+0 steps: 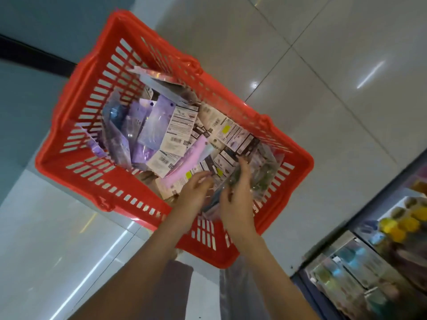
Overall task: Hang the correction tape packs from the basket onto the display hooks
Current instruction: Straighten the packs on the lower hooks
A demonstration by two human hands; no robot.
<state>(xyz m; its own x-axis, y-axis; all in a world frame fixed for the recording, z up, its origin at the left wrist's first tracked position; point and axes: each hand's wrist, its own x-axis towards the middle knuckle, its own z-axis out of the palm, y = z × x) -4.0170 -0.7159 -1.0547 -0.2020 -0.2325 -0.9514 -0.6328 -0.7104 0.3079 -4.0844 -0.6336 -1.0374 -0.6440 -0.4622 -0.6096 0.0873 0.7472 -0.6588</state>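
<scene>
A red plastic basket (69, 158) stands on the tiled floor, filled with several correction tape packs (175, 130) in purple, pink and white card backs. Both my hands are inside its near right corner. My left hand (196, 192) has its fingers curled on the edge of a pack among the pile. My right hand (235, 204) grips a clear pack with greenish contents (258, 179), index finger stretched forward. The view is blurred by motion. No display hooks can be made out.
Glossy grey floor tiles (323, 65) surround the basket. A shelf unit (369, 262) with coloured goods runs along the lower right. A dark strip (34, 56) crosses the upper left. Grey cloth (178, 285) lies below my arms.
</scene>
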